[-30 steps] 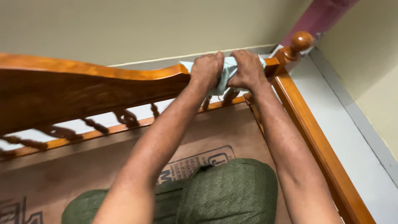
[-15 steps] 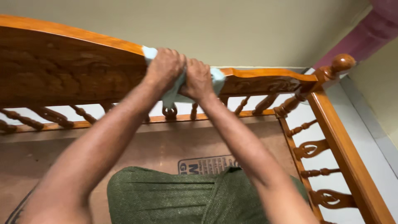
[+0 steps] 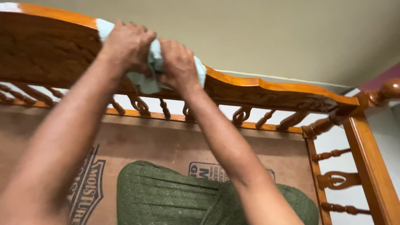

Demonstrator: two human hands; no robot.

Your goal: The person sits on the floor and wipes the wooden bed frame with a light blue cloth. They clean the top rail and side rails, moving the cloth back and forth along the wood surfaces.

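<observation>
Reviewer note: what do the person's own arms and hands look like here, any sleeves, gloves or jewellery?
Both arms are bare right to the bottom edge of the frame, with no sleeves in view. The left hand and right hand are ungloved. No ring, watch or bracelet shows. Green textured fabric covers the knees below.

Both bare arms stretch forward and up, forearms converging toward the hands. The left hand (image 3: 128, 43) is curled over, knuckles up, fingers folded down in a closed grip. The right hand (image 3: 178, 64) sits just beside it, nearly touching, also clenched with its back toward the camera, wrist bent slightly.
</observation>
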